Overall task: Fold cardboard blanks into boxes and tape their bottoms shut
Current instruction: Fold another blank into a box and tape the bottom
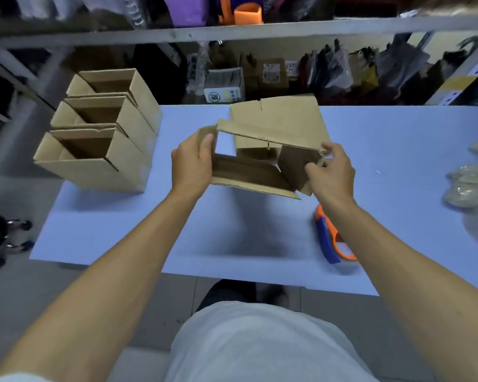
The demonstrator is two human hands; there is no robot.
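Note:
A brown cardboard blank (276,128), partly opened into a box shape, hangs above the middle of the blue table (398,150). My left hand (192,162) grips its left side, thumb on the outside of a flap. My right hand (330,172) pinches a flap at its right side. The open end faces me and the table shows through it. An orange and blue tape dispenser (330,235) lies on the table near my right forearm.
Three open-topped cardboard boxes (100,150) stand in a row at the table's left end. Rolls of clear tape (469,188) sit at the right edge. Shelves with bagged goods (329,73) run behind the table. A wheeled chair base (3,238) stands on the floor at left.

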